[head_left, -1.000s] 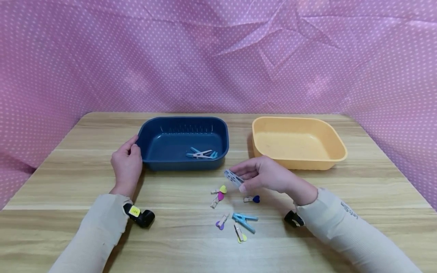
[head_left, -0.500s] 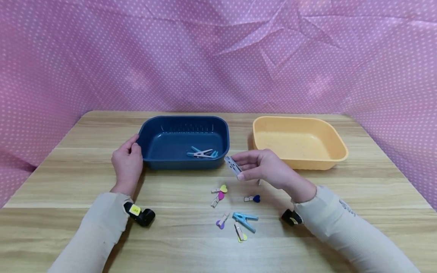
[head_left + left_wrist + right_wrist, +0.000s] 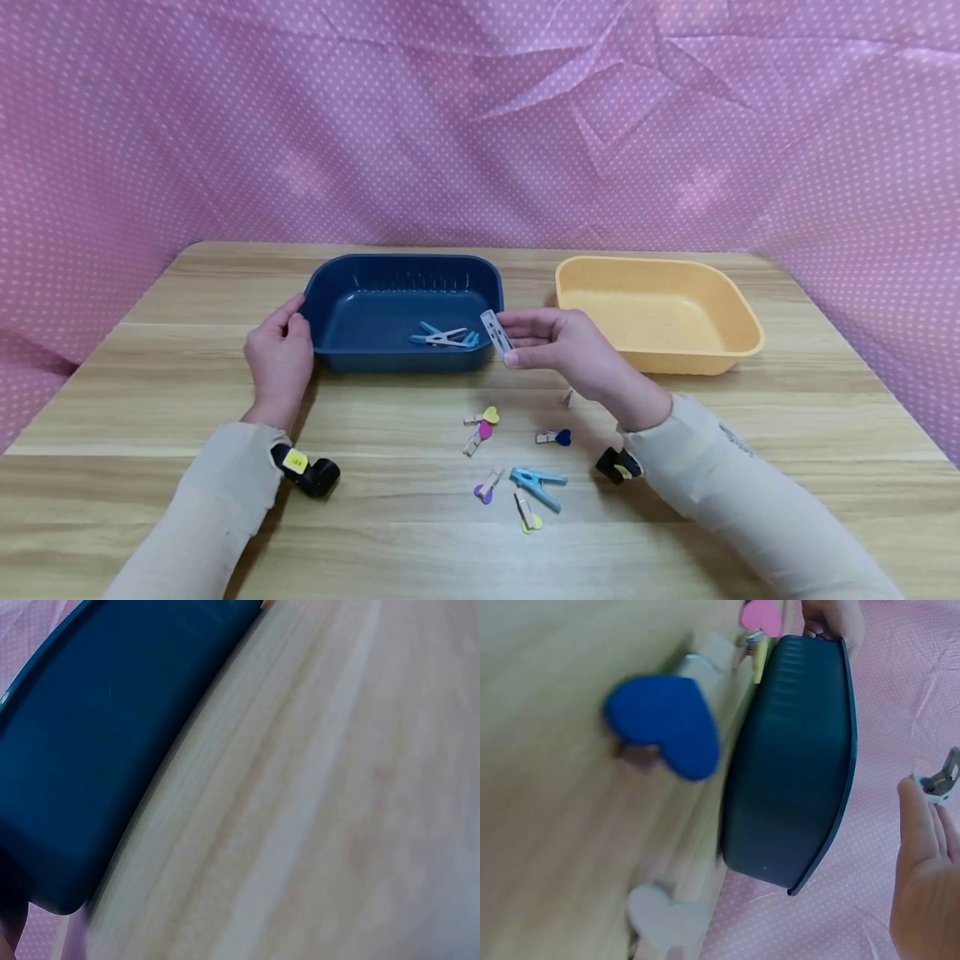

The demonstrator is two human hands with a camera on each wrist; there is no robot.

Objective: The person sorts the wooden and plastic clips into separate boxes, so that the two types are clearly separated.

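Head view: the left hand (image 3: 279, 354) grips the blue tub (image 3: 401, 362) by its left rim; the right hand (image 3: 581, 350) pinches a grey clip (image 3: 493, 328) beside its near right corner. Left wrist: tub on table (image 3: 300, 787). Right wrist: blue heart peg (image 3: 667, 720) nearby.

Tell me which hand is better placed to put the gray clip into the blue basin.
Right, I'd judge: the right hand already pinches the gray clip near the blue basin's right end, while the left hand is occupied holding the basin's opposite end.
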